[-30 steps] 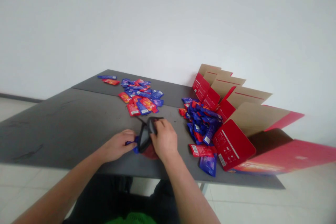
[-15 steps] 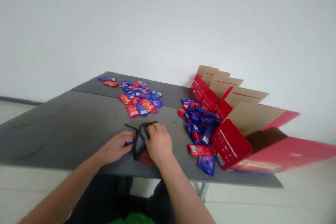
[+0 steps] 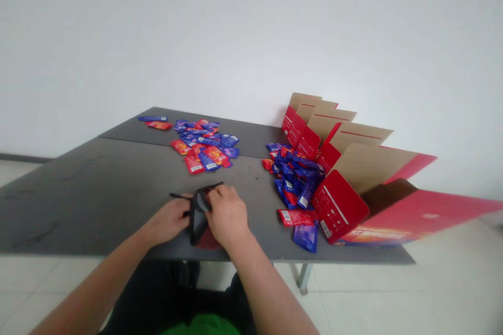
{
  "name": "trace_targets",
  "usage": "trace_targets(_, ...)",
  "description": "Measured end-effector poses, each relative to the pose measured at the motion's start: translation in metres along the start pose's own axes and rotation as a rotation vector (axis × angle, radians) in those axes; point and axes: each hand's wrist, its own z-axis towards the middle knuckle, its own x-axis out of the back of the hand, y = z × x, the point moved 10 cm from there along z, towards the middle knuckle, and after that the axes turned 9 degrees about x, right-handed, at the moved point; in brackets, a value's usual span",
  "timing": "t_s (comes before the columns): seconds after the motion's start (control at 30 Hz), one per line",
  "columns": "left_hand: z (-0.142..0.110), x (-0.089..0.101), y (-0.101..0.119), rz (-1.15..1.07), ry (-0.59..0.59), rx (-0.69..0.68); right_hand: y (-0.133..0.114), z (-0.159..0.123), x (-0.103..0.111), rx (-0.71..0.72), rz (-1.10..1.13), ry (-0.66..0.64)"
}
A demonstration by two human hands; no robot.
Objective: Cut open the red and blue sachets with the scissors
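Note:
Near the table's front edge my right hand [image 3: 226, 217] grips a small black pouch [image 3: 197, 217], holding its mouth open. My left hand [image 3: 170, 220] is closed at the pouch's left side; its fingertips are hidden against the opening, and I cannot make out what they pinch. A thin black cord [image 3: 178, 196] trails left from the pouch. Something dark red [image 3: 207, 242] shows under the pouch.
A heap of blue and red sachets [image 3: 204, 145] lies at the middle back of the grey table [image 3: 98, 178]. A second heap of sachets [image 3: 293, 180] spills beside an opened red cardboard box [image 3: 365, 193] on the right. White wall behind, tiled floor below.
A blue sachet seen at my left fingers a second ago has gone from sight at the pouch's mouth. Both hands and the pouch sit slightly further left in view.

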Motion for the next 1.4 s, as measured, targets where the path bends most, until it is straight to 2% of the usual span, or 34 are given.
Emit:
trace_targets(0.07,0.000,0.000,-0.002,-0.001,0.007,0.008,-0.008,-0.003,-0.016,0.047,0.017,-0.062)
trace_targets(0.1,0.000,0.000,-0.002,-0.001,0.000,0.016,0.002,-0.006,-0.020,0.016,0.013,-0.085)
trace_targets(0.23,0.000,-0.002,-0.001,-0.008,-0.036,0.031,0.076,-0.017,-0.013,-0.286,-0.077,-0.138)
trace_targets(0.3,-0.001,-0.001,-0.001,-0.008,-0.034,0.021,0.087,-0.017,-0.001,-0.339,-0.105,-0.123)
trace_targets(0.33,-0.001,-0.002,-0.001,-0.006,-0.037,0.018,0.079,-0.015,0.004,-0.316,-0.099,-0.089)
trace_targets(0.4,-0.001,-0.005,-0.004,-0.006,-0.046,0.021,0.046,-0.009,0.008,-0.194,-0.053,-0.011)
trace_targets(0.5,0.000,-0.005,-0.008,-0.009,-0.023,0.045,0.001,-0.006,-0.009,-0.013,0.016,-0.022)
trace_targets(0.57,0.000,-0.003,-0.008,-0.006,-0.012,0.059,0.007,-0.010,-0.020,-0.031,0.021,-0.058)
trace_targets(0.67,0.000,-0.003,-0.002,-0.002,-0.038,0.054,0.058,-0.018,-0.018,-0.231,-0.037,-0.085)
trace_targets(0.73,-0.001,-0.002,0.000,-0.006,-0.044,0.044,0.080,-0.020,-0.009,-0.327,-0.079,-0.086)
trace_targets(0.77,-0.001,-0.001,-0.001,-0.008,-0.041,0.040,0.080,-0.019,-0.003,-0.328,-0.083,-0.069)
trace_targets(0.83,0.000,-0.002,-0.003,-0.008,-0.036,0.038,0.056,-0.013,0.003,-0.239,-0.050,-0.016)
trace_targets(0.9,0.000,-0.003,-0.006,-0.001,-0.034,0.043,0.022,-0.009,-0.002,-0.106,0.004,-0.004)
trace_targets(0.97,0.000,-0.004,-0.008,0.006,-0.028,0.050,0.003,-0.009,-0.014,-0.028,0.040,-0.037)
trace_targets(1.0,0.000,-0.004,-0.008,0.008,-0.024,0.051,0.005,-0.011,-0.019,-0.036,0.040,-0.054)
trace_targets(1.07,-0.001,-0.004,-0.005,0.008,-0.024,0.048,0.032,-0.015,-0.022,-0.135,0.012,-0.077)
trace_targets(1.13,-0.001,-0.002,-0.002,0.002,-0.028,0.045,0.065,-0.017,-0.016,-0.257,-0.042,-0.091)
trace_targets(1.2,-0.001,-0.001,0.000,-0.008,-0.030,0.042,0.079,-0.015,-0.005,-0.313,-0.075,-0.071)
trace_targets(1.23,0.000,-0.001,0.000,-0.012,-0.028,0.044,0.074,-0.013,0.000,-0.294,-0.071,-0.040)
trace_targets(1.3,0.000,-0.002,-0.001,-0.015,-0.033,0.043,0.045,-0.007,0.005,-0.189,-0.029,0.017)
trace_targets(1.4,0.000,-0.003,-0.006,-0.006,-0.012,0.040,-0.003,-0.005,-0.011,-0.027,0.034,-0.016)
